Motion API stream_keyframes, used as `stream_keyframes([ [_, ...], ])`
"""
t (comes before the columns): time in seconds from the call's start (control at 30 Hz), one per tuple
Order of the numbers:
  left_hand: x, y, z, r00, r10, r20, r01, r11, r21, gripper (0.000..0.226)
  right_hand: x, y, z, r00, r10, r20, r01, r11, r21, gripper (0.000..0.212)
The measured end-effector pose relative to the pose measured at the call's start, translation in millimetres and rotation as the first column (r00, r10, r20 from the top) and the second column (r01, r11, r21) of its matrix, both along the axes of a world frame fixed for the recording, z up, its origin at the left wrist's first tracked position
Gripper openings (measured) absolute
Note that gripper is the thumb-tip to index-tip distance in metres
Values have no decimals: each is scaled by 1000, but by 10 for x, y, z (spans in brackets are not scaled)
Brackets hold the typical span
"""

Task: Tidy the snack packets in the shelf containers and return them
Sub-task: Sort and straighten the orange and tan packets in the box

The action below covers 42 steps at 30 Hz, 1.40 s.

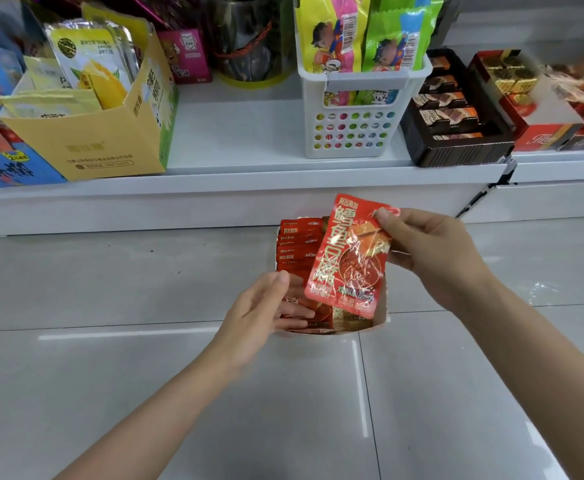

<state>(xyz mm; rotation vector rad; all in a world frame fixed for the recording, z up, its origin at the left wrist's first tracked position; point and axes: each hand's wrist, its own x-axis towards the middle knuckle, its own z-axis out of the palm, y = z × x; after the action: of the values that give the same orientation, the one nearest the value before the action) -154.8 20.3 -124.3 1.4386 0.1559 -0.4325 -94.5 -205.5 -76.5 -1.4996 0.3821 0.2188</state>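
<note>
A white container point(382, 315) sits on the tiled floor below the shelf edge, holding several red snack packets point(297, 239) stacked upright. My right hand point(435, 258) pinches one red packet point(349, 258) by its top right corner and holds it tilted above the container. My left hand point(266, 311) reaches into the container's near left side, fingers straight and resting on the packets there. The container's far wall is hidden behind the raised packet.
On the white shelf point(242, 140) stand a yellow carton point(110, 147) of yellow packets at left, a white perforated basket point(356, 119) with bright packets in the middle, and a dark tray point(456, 147) of chocolates and a red box point(543, 136) at right. Grey floor tiles point(145, 393) surround the container.
</note>
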Motion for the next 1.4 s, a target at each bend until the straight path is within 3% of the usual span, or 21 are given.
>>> stream_keyframes([
  [0.13, -14, -39, 45, 1000, -29, -3, 29, 999, -45, 32, -12, 129, -15, 1000, 13, -14, -12, 999, 32, 16],
  [0.5, -40, 6, -1, 997, -68, -27, 68, 998, -19, 32, -21, 181, -26, 994, 110, -24, -111, 993, -32, 17],
  [0.6, -12, 41, 18, 994, -79, -79, 68, 990, -125, 29, -19, 165, -19, 996, 85, -28, -86, 996, -11, 18],
  [0.73, 113, 62, 57, 952, -43, -304, -50, 955, -291, 63, 20, 157, -31, 996, 61, -59, -58, 997, 46, 23],
  [1.0, 265, -66, 191, 866, -261, -427, -34, 820, -571, 48, 136, 384, -73, 991, 134, 3, -132, 973, 187, 20],
  [1.13, 262, -82, 137, 874, -217, -434, -79, 819, -569, 43, 126, 412, -99, 993, 115, 9, -114, 968, 223, 15],
  [1.4, 213, 28, 90, 863, -236, -446, -66, 823, -564, 66, 56, 284, -140, 998, 63, -14, -59, 979, 194, 17],
])
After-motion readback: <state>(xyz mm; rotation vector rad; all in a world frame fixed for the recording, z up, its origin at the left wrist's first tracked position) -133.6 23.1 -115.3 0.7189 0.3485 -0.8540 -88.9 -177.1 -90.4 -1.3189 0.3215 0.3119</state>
